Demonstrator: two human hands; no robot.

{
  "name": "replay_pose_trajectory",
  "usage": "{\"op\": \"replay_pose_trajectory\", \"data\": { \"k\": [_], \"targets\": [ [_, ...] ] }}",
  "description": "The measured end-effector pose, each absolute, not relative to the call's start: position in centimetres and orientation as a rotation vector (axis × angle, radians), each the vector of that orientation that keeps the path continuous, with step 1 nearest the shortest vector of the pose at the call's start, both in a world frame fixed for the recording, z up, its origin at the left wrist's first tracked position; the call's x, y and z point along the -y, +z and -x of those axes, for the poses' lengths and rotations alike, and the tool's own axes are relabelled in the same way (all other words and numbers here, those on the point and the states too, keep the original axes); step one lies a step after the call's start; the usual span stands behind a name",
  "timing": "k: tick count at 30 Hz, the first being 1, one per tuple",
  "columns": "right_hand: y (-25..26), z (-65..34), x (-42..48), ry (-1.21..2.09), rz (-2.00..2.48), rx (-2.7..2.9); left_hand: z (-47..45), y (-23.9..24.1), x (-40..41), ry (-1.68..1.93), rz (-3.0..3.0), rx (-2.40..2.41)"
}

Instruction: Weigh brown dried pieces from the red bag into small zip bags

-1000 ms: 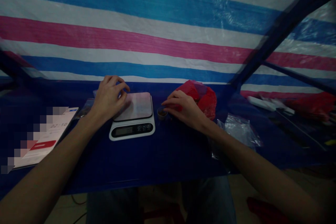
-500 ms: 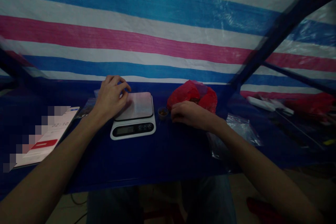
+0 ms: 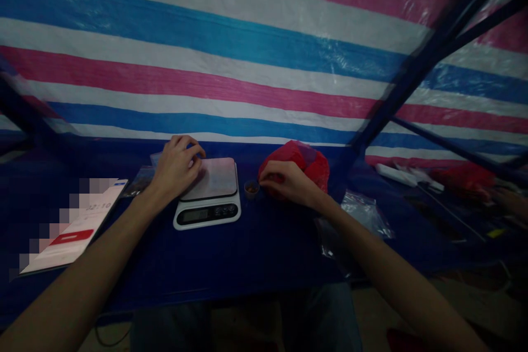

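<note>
Forearms reach forward from the bottom corners of the view, both bare and angled in toward the middle of the table. Left hand [image 3: 177, 168] sits palm down, its fingers loosely curled and empty, with the fingertips at the left edge of the digital kitchen scale [image 3: 207, 181]. Right hand [image 3: 286, 181] lies just beside the small brown cup [image 3: 251, 188], its fingers curled inward and drawn close together. The light is poor, so I cannot tell whether they pinch anything. The cup stands between the scale and that hand, just past the fingertips, with dark granules inside. Behind the right hand bunches a red plastic bag [image 3: 308, 164], and a clear zip bag [image 3: 363, 214] lies nearer the right forearm. To the left of the scale lies a white-screened device [image 3: 74, 231] on the blue table cover [image 3: 256, 258]. Farther right are a white tube [image 3: 400, 175] and red plastic [image 3: 466, 179]. A striped tarp [image 3: 206, 66] hangs beyond.
</note>
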State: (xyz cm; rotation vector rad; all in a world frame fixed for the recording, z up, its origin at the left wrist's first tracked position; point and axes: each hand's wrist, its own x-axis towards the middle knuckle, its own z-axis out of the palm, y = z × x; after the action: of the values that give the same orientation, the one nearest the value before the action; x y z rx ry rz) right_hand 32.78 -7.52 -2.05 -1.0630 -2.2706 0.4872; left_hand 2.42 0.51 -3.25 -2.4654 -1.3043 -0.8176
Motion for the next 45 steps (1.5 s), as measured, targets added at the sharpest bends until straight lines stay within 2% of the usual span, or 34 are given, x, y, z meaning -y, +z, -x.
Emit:
{"op": "replay_pose_trajectory", "data": {
  "k": [3, 9, 21, 36, 42, 45],
  "targets": [
    [-2.3, -31.8, 7.7, 0.477, 1.022, 2.102, -2.5, -3.2, -0.4, -0.838, 2.462, 1.29],
    [-3.2, -31.2, 7.5, 0.416, 0.94, 2.136, -2.4, -3.4, -0.6, -0.843, 2.467, 1.275],
    [-3.0, -32.0, 7.7, 0.367, 1.149, 2.084, -2.3, -3.4, -0.5, -0.852, 2.458, 1.306],
    [-2.2, -33.5, 7.2, 0.302, 1.201, 1.982, -2.2, -3.4, -0.6, -0.853, 2.482, 1.326],
    [-1.8, -33.7, 7.4, 0.384, 1.093, 2.237, -2.1, -3.4, -0.8, -0.859, 2.495, 1.323],
    [-1.0, -35.1, 7.1, 0.234, 1.105, 2.294, -2.1, -3.3, -0.7, -0.865, 2.503, 1.324]
  ]
}}
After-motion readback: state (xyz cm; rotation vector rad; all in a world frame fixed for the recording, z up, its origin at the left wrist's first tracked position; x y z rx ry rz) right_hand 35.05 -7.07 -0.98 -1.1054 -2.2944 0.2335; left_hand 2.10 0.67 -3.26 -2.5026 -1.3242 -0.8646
